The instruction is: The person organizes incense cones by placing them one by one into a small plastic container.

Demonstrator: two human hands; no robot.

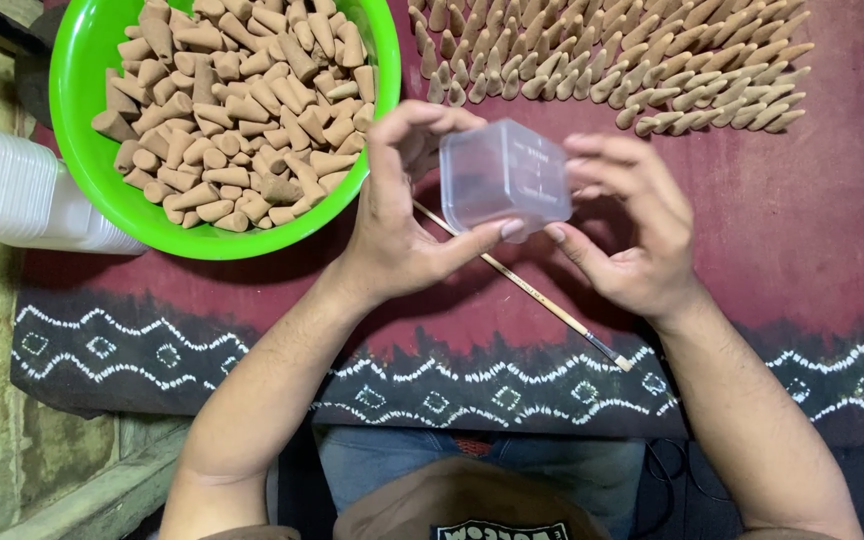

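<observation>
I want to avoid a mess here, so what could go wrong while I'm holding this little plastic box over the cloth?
1. The clear plastic box is pinched only at its edges by the left hand and right hand; it might slip.
2. It hangs close to the upright cones; a drop could topple some.
3. The thin brush lies under the hands and could get knocked.

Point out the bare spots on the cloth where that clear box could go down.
The widest bare patch of red cloth lies right of the right hand, below the standing cone rows. A narrower strip runs below the green bowl, left of the thin stick. The top is crowded, and the clear box sits between both hands, the left hand included.
</observation>
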